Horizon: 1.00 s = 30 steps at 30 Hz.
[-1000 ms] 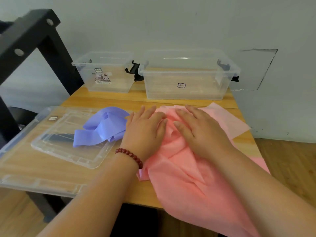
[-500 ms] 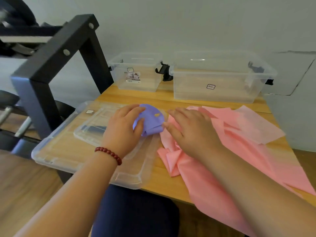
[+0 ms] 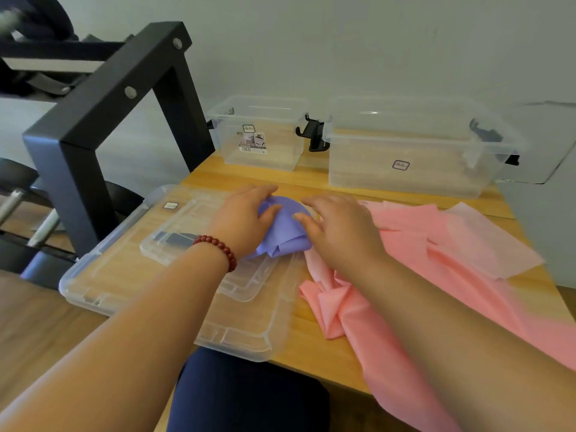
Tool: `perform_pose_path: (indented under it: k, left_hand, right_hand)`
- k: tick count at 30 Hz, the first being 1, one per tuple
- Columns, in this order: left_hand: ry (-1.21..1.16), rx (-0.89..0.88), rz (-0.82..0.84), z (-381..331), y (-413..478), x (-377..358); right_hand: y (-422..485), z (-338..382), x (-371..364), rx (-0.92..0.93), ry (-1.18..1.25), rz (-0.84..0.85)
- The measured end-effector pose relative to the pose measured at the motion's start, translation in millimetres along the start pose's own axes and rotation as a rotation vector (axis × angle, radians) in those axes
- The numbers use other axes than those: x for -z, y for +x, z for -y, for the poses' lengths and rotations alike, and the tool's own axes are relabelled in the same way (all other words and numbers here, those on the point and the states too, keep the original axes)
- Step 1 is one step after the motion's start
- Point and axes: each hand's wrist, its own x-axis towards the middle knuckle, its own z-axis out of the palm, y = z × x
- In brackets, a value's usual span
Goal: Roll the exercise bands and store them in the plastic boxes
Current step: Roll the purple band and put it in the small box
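Barely started, I judge: left grip [image 3: 246, 219] clamps the bunched purple band [image 3: 285, 236] over the lids [image 3: 174, 275] at the desk's [image 3: 311, 344] left edge, right grip [image 3: 339, 232] presses it open-fingered, pink band [image 3: 405, 275] unrolled, far-edge boxes [image 3: 414, 179] empty.

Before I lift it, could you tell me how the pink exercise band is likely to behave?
Probably floppy: the pink exercise band lies creased and bunched on the table. It hangs over the near edge, so it may slide off. It looks thin, likely light.

A black metal frame [image 3: 93, 126] stands left of the wooden table [image 3: 311, 179]; a pale grey wall [image 3: 343, 42] rises behind both.
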Motion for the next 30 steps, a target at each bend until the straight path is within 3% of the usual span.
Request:
perform_pose_path:
  k: [4, 9, 14, 18, 24, 30]
  left_hand:
    - [-0.112, 0.004, -0.1, 1, -3, -6]
    - [-0.218, -0.039, -0.123, -3, -7, -2]
    - [-0.366, -0.062, -0.145, -18, -8, 6]
    - [-0.46, 0.022, -0.148, -36, -3, 12]
    - [-0.538, 0.051, 0.009, -58, 2, 24]
    - [-0.65, 0.118, -0.142, -74, 4, 27]
  right_hand:
    - [8, -4, -17, -0.153, 0.081, 0.083]
    - [9, -6, -12, -0.228, 0.407, -0.141]
    - [11, -3, 11, -0.238, 0.662, -0.189]
    - [11, 0, 29, -0.218, 0.841, -0.15]
    - [7, 4, 47, -0.295, 1.173, -0.027]
    - [10, 6, 62, -0.393, 1.35, -0.045]
